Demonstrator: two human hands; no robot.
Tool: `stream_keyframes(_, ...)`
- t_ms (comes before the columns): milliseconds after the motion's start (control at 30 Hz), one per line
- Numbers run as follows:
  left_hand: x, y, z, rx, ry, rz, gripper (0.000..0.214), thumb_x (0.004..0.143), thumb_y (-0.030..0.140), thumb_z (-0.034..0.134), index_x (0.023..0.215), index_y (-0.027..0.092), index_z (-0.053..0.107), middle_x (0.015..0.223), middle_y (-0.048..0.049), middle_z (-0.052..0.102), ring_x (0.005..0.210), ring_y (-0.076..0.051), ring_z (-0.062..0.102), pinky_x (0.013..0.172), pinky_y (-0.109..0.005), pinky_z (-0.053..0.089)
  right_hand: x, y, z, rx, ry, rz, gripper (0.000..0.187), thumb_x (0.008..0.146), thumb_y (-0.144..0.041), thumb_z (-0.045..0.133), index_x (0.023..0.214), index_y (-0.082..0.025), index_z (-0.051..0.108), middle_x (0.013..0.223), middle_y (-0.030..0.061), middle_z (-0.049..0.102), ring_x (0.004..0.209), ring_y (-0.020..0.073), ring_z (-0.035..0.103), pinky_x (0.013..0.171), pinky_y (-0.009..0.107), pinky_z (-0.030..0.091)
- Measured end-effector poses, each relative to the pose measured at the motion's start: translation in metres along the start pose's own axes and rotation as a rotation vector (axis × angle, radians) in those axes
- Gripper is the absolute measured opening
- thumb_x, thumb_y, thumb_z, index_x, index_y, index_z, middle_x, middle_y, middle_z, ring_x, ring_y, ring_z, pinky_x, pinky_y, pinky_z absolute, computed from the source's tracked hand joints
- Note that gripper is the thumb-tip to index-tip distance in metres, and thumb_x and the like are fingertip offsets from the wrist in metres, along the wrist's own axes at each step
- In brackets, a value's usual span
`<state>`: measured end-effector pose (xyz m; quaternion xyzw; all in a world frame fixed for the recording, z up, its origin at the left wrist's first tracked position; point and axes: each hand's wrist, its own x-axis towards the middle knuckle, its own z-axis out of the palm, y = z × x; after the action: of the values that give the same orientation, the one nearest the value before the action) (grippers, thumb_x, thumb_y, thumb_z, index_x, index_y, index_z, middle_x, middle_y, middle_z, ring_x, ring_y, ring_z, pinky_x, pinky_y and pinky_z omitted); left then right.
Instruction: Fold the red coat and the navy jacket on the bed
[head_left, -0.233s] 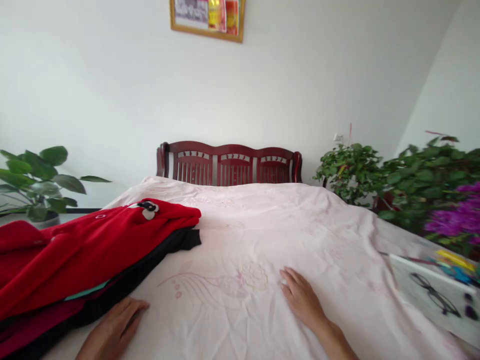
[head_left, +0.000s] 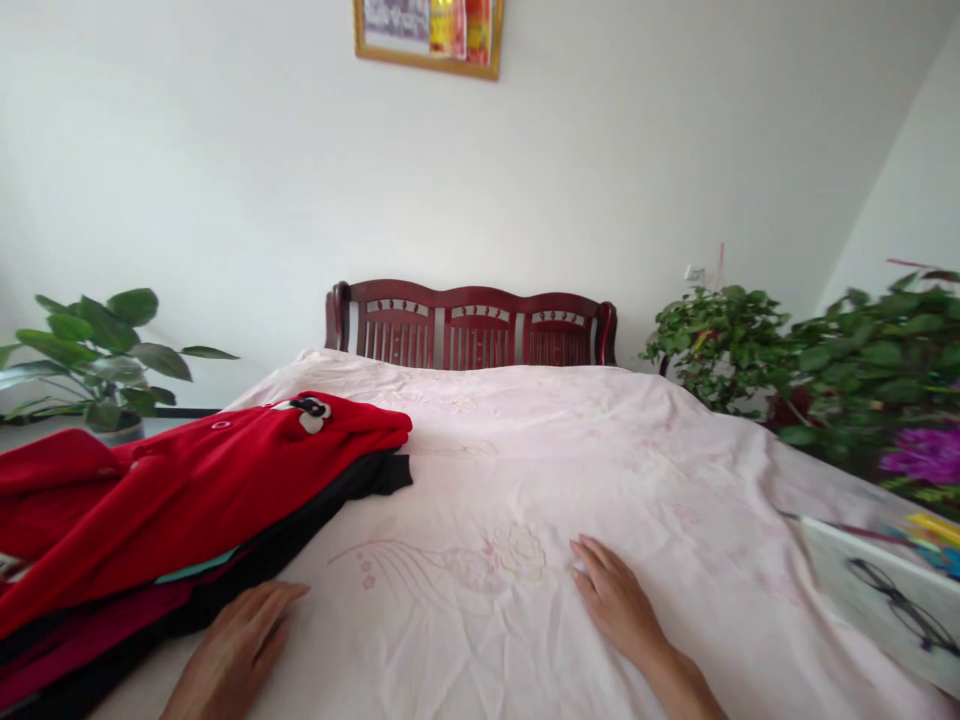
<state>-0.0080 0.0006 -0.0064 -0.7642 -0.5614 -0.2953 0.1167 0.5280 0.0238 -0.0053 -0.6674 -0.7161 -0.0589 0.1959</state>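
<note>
Both palms are down on a pale pink sheet (head_left: 480, 480) with embroidered flowers. My left hand (head_left: 240, 640) rests at the near left, fingers stretched out, beside a pile of folded clothes. On top of that pile lies a red fleece garment (head_left: 225, 480) with a black-and-white cartoon patch. Under it show a black garment (head_left: 322, 515) and a dark magenta one (head_left: 97, 640), with a thin teal edge between layers. My right hand (head_left: 619, 605) lies flat on the sheet, right of an embroidered flower (head_left: 519, 552), fingers extended. Neither hand holds anything.
A dark red wooden headboard (head_left: 480, 325) stands at the back against the wall. Leafy potted plants are at the left (head_left: 112, 350) and right (head_left: 720, 345). Black-framed glasses (head_left: 900, 605) lie on a pale board (head_left: 832, 560) at the right edge.
The view has turned slightly left, so everything sits a little further right in the picture. Both hands stay in nearly the same place on the sheet.
</note>
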Motion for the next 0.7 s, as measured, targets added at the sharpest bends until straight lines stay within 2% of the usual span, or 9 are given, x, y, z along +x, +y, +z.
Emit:
stream_keyframes(100,0.002,-0.003,-0.011,0.066,0.103,0.082,0.032,0.090,0.032,0.050,0.118,0.028,0.066,0.117,-0.0038,0.071,0.113,-0.025,0.065,0.097,-0.040,0.052,0.000,0.004,0.004,0.009,0.027,-0.020,0.049,0.091,-0.033,0.038,0.130,-0.015,0.063,0.139,0.0137,0.058,0.130,0.0264,0.052,0.111,0.044,0.040)
stream_keyframes(200,0.012,0.001,-0.039,0.128,0.294,0.087,0.034,0.090,0.030,0.051,0.123,0.028,0.061,0.124,-0.0068,0.066,0.123,-0.028,0.058,0.106,-0.047,0.044,0.001,0.007,0.007,0.027,0.052,-0.038,0.048,0.090,-0.036,0.040,0.127,-0.019,0.065,0.137,0.0127,0.060,0.129,0.0276,0.054,0.110,0.046,0.042)
stream_keyframes(267,0.020,0.005,-0.067,0.167,0.419,-0.015,0.036,0.091,0.032,0.051,0.127,0.030,0.057,0.131,-0.0070,0.061,0.131,-0.029,0.051,0.112,-0.050,0.037,0.002,0.009,0.008,0.030,0.058,-0.046,0.048,0.091,-0.038,0.039,0.126,-0.019,0.065,0.137,0.0127,0.060,0.127,0.0279,0.055,0.109,0.046,0.043)
stream_keyframes(367,0.033,0.000,-0.112,0.262,0.521,-0.324,0.043,0.094,0.041,0.045,0.136,0.031,0.049,0.147,-0.0067,0.047,0.144,-0.029,0.034,0.118,-0.052,0.025,0.002,0.011,0.008,0.021,0.053,-0.056,0.052,0.091,-0.041,0.036,0.127,-0.016,0.065,0.136,0.0140,0.060,0.127,0.0283,0.056,0.108,0.047,0.044)
stream_keyframes(433,0.039,-0.016,-0.136,0.343,0.451,-0.553,0.056,0.094,0.052,0.039,0.143,0.023,0.043,0.153,-0.0132,0.039,0.146,-0.036,0.026,0.116,-0.058,0.024,0.003,0.012,0.009,0.016,0.053,-0.068,0.054,0.091,-0.042,0.035,0.127,-0.014,0.065,0.136,0.0146,0.060,0.126,0.0286,0.056,0.108,0.047,0.045)
stream_keyframes(533,0.046,-0.047,-0.157,0.397,0.241,-0.863,0.079,0.089,0.067,0.035,0.148,0.015,0.035,0.153,-0.0237,0.032,0.142,-0.046,0.027,0.107,-0.064,0.031,0.004,0.015,0.011,0.016,0.067,-0.074,0.055,0.091,-0.043,0.035,0.126,-0.014,0.065,0.134,0.0147,0.061,0.125,0.0288,0.057,0.108,0.047,0.045)
stream_keyframes(600,0.051,-0.062,-0.163,0.390,0.146,-0.968,0.086,0.085,0.075,0.033,0.149,0.017,0.032,0.152,-0.0253,0.031,0.141,-0.047,0.029,0.104,-0.066,0.033,0.004,0.017,0.014,0.019,0.075,-0.075,0.056,0.091,-0.044,0.034,0.126,-0.013,0.065,0.134,0.0152,0.062,0.124,0.0291,0.058,0.107,0.047,0.046)
stream_keyframes(700,0.059,-0.067,-0.168,0.375,0.093,-1.015,0.092,0.080,0.081,0.033,0.149,0.021,0.033,0.153,-0.0255,0.028,0.142,-0.048,0.026,0.102,-0.066,0.032,0.004,0.020,0.017,0.029,0.084,-0.083,0.057,0.091,-0.045,0.033,0.125,-0.013,0.065,0.134,0.0151,0.062,0.124,0.0292,0.058,0.107,0.048,0.046)
